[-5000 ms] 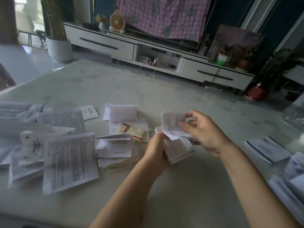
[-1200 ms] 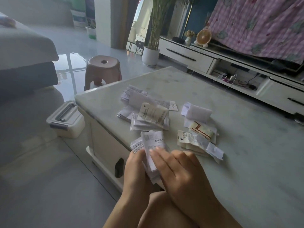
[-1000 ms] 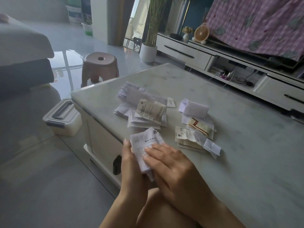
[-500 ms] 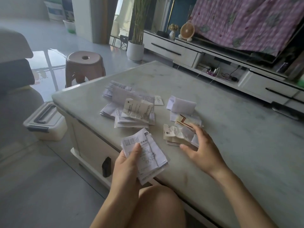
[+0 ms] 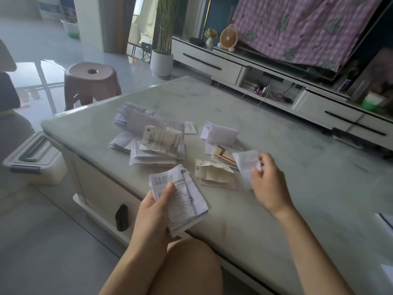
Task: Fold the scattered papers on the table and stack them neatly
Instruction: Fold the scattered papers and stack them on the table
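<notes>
Left hand sits low in the centre of the frame, thumb clamped over a bundle of folded papers at the table's near edge. Right hand is just right of centre, fingers pinching a blurred white slip. Between the hands lies a small folded pile, a loose heap of printed sheets sits up and left of it, and there's a stool on the floor, upper left.
</notes>
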Demonstrator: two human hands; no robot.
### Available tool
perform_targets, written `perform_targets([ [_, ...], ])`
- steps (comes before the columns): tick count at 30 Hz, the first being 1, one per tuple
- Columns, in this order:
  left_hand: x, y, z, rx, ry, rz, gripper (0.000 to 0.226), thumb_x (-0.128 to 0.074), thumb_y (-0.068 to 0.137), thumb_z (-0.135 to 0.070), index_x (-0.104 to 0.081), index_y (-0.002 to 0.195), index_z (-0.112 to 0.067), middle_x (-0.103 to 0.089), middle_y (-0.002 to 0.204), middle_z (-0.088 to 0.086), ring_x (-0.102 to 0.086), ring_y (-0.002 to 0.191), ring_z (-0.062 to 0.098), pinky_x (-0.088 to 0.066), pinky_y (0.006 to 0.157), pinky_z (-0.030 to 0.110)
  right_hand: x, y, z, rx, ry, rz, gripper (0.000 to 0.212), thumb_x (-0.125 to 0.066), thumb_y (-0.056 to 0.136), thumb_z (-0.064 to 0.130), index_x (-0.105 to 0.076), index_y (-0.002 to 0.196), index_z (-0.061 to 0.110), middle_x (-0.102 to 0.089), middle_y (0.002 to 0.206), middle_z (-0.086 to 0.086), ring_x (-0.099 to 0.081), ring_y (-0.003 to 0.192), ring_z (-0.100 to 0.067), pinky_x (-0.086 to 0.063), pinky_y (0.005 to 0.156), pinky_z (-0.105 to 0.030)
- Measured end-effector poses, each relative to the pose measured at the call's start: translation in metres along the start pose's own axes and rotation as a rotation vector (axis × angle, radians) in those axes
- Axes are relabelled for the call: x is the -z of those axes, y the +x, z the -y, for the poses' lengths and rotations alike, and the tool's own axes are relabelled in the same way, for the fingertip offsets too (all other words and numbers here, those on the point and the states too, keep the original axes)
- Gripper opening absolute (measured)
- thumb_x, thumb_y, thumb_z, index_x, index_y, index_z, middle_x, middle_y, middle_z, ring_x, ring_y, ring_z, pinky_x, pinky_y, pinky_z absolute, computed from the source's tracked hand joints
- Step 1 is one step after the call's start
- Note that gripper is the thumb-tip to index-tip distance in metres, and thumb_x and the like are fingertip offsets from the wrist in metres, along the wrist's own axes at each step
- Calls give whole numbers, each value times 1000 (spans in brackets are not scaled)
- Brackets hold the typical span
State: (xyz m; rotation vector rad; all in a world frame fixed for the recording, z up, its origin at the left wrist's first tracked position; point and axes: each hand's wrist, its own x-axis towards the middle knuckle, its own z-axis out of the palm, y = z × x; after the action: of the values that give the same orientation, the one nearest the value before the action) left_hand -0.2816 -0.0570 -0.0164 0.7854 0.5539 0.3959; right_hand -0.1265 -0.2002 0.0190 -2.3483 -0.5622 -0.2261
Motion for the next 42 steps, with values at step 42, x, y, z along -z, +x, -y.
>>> perform_targets([
  [42, 0, 52, 2, -659, 481, 72, 18, -60, 80, -26, -50, 95, -27, -60, 96, 3, -57, 86, 9, -49, 75, 28, -44, -31, 40, 278, 245, -182, 25, -52, 88, 23, -60, 108, 11, -63, 100, -2, -58, 88, -13, -46, 80, -26],
])
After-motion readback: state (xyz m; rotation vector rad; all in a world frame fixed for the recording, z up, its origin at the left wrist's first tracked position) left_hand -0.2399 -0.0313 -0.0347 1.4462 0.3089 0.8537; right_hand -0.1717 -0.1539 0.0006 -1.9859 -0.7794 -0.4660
